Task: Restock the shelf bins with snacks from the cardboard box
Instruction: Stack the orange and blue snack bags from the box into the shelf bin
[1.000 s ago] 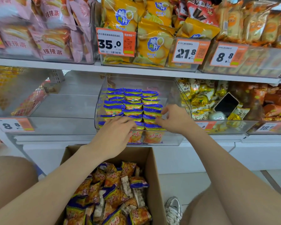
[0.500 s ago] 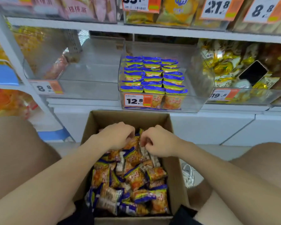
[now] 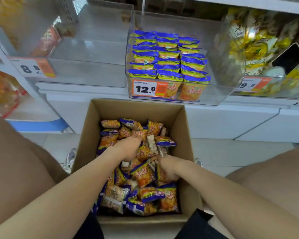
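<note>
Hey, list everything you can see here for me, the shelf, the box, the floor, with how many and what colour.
cardboard box: one, brown, open on the floor below the middle bin
loose snack packets: many, orange with blue ends, piled in the box
middle bin: one, clear, on the shelf
stacked snack packets: three rows, orange and blue, upright in the middle bin
12.8 price tag: one, white and orange, on the middle bin's front
left bin: one, clear, tagged 8.8
right bin: one, clear, holding yellow packets
shoes: two, white, either side of the box
left hand: one, in the box, fingers among packets
right hand: one, in the box, fingers hidden among packets
</note>
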`<state>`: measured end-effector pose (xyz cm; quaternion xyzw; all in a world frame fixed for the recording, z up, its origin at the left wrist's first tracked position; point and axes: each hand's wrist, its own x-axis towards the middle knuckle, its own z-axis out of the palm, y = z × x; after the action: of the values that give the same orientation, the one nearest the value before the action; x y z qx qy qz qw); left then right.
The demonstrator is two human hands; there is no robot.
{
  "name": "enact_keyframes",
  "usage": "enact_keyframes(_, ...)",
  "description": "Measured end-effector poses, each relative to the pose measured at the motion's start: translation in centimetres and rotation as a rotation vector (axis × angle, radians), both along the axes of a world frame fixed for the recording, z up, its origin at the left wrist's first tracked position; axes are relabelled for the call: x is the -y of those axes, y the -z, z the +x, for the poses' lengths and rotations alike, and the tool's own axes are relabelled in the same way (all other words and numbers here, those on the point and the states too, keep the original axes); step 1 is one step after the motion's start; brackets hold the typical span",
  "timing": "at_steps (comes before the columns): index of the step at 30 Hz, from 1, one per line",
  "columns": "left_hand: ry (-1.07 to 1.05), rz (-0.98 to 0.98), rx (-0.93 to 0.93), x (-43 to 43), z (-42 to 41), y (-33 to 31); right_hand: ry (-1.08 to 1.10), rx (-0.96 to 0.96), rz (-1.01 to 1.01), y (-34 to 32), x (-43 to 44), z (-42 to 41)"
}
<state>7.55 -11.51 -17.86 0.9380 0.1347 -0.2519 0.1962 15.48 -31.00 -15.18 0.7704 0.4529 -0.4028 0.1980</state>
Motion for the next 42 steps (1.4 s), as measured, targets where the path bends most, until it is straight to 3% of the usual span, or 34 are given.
enact_keyframes(6, -0.101, -0.023, 0.067, 1.5, 1.0, 0.9, -0.031, 0.041, -0.007, -0.6, 0.3, -0.5)
enact_keyframes(10, -0.132, -0.02, 0.048, 1.2, 0.7, 1.0, 0.2, 0.024, 0.315, -2.9, -0.3, 1.4)
enact_keyframes(14, -0.221, -0.164, 0.078, 0.0, 0.6, -1.4, 0.522, -0.122, 0.643, -6.3, -0.2, 3.0)
enact_keyframes(17, -0.313, -0.441, 0.093, -0.3, 0.5, -5.9, 0.687, -0.184, 0.814, -9.0, -0.1, 3.1)
enact_keyframes(21, -0.608, -1.16, 0.112, 0.5, 0.0, -11.0, 0.858, -0.299, 0.975, -11.0, 0.1, 2.8)
enact_keyframes(23, -0.691, -1.338, 0.178, 1.1, -0.2, -12.8, 0.983, -0.335, 1.052, -11.9, 0.1, 2.6)
enact_keyframes(25, -0.707, -1.398, 0.262, 1.8, -0.3, -14.6, 1.09, -0.407, 1.133, -12.9, 0.2, 2.8)
enact_keyframes(29, -0.652, -1.228, 0.443, 2.9, -0.2, -17.4, 1.246, -0.645, 1.251, -16.1, 0.9, 2.6)
enact_keyframes(36, -0.639, -0.734, 0.86, 3.9, 0.8, -21.6, 1.337, -0.634, 1.578, -21.8, 2.1, 2.9)
enact_keyframes(39, -0.494, -0.52, 0.943, 3.6, 1.0, -23.5, 1.268, -0.428, 1.692, -24.4, 2.5, 5.2)
enact_keyframes(42, -0.369, -0.313, 0.963, 3.1, 1.7, -25.0, 1.125, -0.083, 1.716, -26.0, 2.8, 7.9)
